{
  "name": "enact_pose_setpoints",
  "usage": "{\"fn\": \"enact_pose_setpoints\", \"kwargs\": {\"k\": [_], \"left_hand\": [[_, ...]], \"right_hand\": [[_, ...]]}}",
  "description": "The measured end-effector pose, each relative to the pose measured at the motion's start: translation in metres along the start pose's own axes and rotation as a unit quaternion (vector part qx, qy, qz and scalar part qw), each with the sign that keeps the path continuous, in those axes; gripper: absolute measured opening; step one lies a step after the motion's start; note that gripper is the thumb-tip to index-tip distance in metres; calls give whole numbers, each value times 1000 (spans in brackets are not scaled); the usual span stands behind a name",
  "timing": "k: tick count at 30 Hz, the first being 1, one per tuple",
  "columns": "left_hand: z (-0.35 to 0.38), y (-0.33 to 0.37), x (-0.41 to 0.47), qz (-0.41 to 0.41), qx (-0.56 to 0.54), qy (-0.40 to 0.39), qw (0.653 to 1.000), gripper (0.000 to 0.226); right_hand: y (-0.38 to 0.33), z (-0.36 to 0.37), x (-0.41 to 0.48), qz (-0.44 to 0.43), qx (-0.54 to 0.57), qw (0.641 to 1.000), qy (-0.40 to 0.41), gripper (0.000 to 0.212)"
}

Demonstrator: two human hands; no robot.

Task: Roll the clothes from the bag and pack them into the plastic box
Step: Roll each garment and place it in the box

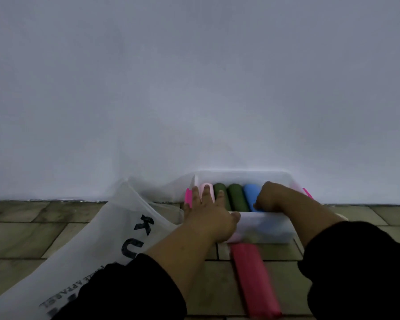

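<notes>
left hand (208, 211) spread over rolls (237, 197) in the plastic box (263, 225) — right hand (270, 197) curled on the blue roll (251, 195)

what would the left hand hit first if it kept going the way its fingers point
Likely the box's far wall: the left hand lies flat over the pink roll and green roll, pointing along them.

Plain pale grey-white painted wall (194, 77) above a greenish-brown stone-tile floor (21, 239).
The wall filled the upper part of the view, flat and evenly toned, a shade dimmer toward the left. It met the floor along a thin dark joint line (56, 200), slightly ragged, running left to right. The floor tiles were rectangular, mottled olive and tan, laid in offset rows with pale grout lines (32, 222) between them. Surface looked matte. The picture was soft, so tile detail near the lower edge was blurry.
</notes>
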State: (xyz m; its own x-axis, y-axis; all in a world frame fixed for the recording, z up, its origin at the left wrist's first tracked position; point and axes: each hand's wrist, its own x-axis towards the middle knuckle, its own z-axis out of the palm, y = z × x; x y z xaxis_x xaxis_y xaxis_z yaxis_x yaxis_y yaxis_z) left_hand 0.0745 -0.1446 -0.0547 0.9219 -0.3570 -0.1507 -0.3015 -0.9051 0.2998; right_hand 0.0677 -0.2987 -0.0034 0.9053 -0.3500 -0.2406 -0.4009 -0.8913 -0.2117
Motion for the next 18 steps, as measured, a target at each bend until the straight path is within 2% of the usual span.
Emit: {"fn": "enact_pose_setpoints", "kwargs": {"k": [4,7,9,11,12,13,15,17,18], "left_hand": [[-4,2,-2,-7,1,-13,1000,73],[-6,4,-4,-9,3,-14,1000,72],[-7,4,-5,-11,5,-18,1000,72],[-7,3,-4,-16,-1,-18,1000,73],[-6,4,-3,-19,-4,-17,1000,74],[-5,4,-2,-21,-10,-18,1000,75],[-5,4,-4,-23,-13,-12,1000,77],[-5,3,-8,-24,-37,24,999,76],[-5,2,-12,-19,-59,65,996,74]], "right_hand": [[-17,-3,-6,-35,-101,994,-37,42],[-9,3,-4,-29,-77,997,-7,42],[3,12,2,-28,23,995,98,35],[12,24,-10,-60,148,946,281,16],[14,32,-23,-90,173,921,338,5],[16,43,-36,-113,173,909,361,11],[22,71,-68,-130,139,925,328,15],[28,99,-94,-100,78,968,217,5],[31,112,-102,-84,67,981,162,12]]}}
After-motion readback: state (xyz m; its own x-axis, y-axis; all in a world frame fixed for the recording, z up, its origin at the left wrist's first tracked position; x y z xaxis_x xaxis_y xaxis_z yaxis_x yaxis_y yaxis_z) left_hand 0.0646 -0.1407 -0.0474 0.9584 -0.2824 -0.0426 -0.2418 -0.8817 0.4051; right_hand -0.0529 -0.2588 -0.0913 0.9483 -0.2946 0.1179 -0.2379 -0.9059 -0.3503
